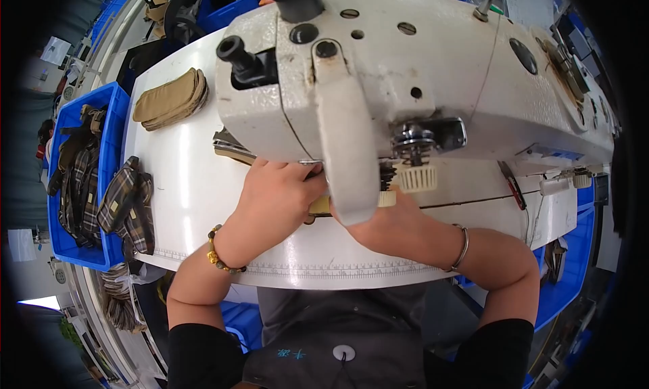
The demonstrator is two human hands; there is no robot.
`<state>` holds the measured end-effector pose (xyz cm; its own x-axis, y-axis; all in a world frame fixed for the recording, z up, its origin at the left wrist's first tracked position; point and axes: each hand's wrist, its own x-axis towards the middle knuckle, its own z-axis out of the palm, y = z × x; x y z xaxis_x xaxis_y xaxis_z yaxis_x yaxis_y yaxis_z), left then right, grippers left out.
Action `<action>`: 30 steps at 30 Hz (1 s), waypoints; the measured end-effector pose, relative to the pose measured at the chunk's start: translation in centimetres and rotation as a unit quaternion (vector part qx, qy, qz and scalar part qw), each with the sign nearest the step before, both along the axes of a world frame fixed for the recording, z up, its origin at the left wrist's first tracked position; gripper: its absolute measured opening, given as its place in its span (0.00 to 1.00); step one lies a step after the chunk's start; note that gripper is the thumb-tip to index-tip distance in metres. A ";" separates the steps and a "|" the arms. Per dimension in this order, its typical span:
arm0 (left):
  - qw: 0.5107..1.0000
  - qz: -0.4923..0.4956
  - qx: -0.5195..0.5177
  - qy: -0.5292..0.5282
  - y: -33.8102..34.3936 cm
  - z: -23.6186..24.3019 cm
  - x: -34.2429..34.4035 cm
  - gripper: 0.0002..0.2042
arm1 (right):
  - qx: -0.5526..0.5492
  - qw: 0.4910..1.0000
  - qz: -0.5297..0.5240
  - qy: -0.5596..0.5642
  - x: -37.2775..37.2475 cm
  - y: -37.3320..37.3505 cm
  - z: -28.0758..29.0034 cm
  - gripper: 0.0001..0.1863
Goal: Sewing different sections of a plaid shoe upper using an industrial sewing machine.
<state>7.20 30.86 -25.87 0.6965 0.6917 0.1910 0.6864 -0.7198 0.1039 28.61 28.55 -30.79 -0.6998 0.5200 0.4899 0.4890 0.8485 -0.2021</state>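
Both hands close together under a sewing machine's head

The left hand [280, 194] and the right hand [391, 228] meet beneath the white machine [419, 57], at a yellowish cloth [319, 205] that shows only as a small patch between them. The left hand lies just left of the cloth with its fingers bent, their tips running in under the machine. The right hand is partly covered by the machine's long white lever [348, 142]. With the fingertips hidden, I cannot tell whether either hand grips the cloth or only rests on it. A beaded bracelet [215, 254] circles the left wrist, a metal bangle [464, 248] the right.

Just beyond the left hand, a brownish piece [230, 147] lies partly behind the machine. Farther to the left, a stack [165, 103] of tan pieces sits on the white worktop [176, 206]. Plaid pouches [126, 199] lie at the worktop's left edge, against a blue bin [116, 128] holding more plaid goods [81, 186]. On the right, a slim red-and-black tool [515, 186] lies near the machine. A ruler strip [338, 275] follows the worktop's near edge, in front of the person's dark apron [311, 321]
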 end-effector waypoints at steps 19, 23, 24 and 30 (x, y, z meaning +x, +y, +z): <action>0.999 -0.010 -0.003 -0.050 0.0 -0.2 0.8 0.06 | 0.008 1.000 -0.002 0.016 0.1 -0.2 0.7 0.13; 0.995 -0.011 0.005 -0.104 0.1 -0.4 1.1 0.05 | 0.031 0.999 -0.023 -0.014 0.1 -0.3 0.8 0.12; 0.995 -0.011 0.006 -0.103 0.1 -0.5 1.2 0.05 | 0.023 1.000 -0.019 -0.009 0.1 -0.2 0.7 0.12; 0.998 0.025 -0.003 -0.064 0.0 -1.0 1.4 0.05 | 0.014 0.999 -0.043 -0.013 0.2 0.1 -0.2 0.12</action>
<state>8.55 30.87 -26.91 0.6313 0.7261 0.2724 0.7018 -0.6844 0.1979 28.86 28.70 -31.00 -0.6655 0.5656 0.4870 0.5652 0.8081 -0.1661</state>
